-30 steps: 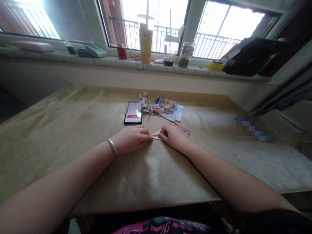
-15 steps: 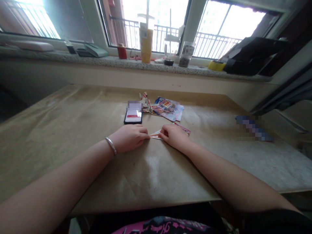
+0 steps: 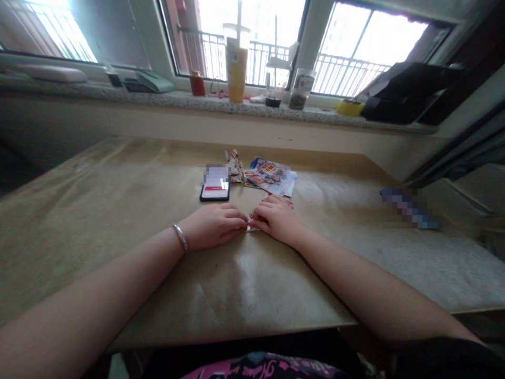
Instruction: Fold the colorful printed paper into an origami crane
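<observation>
My left hand, with a silver bracelet on its wrist, and my right hand meet fingertip to fingertip on the tan tabletop. Between them lies a small piece of printed paper, mostly covered by my fingers. Both hands have curled fingers pressing down on it. A black phone with a lit screen lies just beyond my left hand.
A folded paper figure and a stack of colourful printed sheets lie behind the phone. A blurred blue object rests at the right. The stone windowsill holds a tall drink cup, jars, and a black bag.
My right hand has shifted left and covered the paper, so the strip that stuck out to its right no longer shows. My fingertips now touch. The left hand has barely moved.
</observation>
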`<state>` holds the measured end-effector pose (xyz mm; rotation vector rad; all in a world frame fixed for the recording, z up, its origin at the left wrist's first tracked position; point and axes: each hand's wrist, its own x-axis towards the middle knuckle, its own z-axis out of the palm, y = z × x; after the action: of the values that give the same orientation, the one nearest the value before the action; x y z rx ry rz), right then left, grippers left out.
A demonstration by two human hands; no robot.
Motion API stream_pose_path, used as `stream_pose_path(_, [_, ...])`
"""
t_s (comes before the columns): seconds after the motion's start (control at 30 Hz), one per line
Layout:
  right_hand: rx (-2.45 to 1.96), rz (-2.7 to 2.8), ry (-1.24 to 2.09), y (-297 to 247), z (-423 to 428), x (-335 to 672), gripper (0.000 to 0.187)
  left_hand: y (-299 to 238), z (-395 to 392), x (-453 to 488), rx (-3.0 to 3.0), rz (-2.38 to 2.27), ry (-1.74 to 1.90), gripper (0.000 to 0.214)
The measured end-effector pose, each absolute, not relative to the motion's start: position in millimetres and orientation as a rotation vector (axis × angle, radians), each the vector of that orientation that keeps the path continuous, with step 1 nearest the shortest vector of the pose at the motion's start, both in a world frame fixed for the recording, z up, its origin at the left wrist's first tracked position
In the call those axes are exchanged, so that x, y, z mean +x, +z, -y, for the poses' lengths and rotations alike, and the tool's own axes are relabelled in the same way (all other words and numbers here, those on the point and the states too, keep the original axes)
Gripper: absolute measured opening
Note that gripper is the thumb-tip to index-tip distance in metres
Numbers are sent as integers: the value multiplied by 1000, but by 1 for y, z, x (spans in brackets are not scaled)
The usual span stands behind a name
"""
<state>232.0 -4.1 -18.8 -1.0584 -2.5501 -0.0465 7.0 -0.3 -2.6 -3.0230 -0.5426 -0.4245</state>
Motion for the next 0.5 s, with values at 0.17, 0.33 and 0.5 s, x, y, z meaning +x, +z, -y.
stream_pose_path(0.17, [-940,2533,-139,-23,-1,234,25,-2,-1,6,-3064,485,-465,25])
stream_pose_path(0.33, [-1054,2511,-94,-24,1,234,22,-4,-1,7,-3071,498,-512,26])
stream_pose_path(0.5, [-1145,2473,-25,-23,5,232,18,-5,0,8,-3073,507,-498,26])
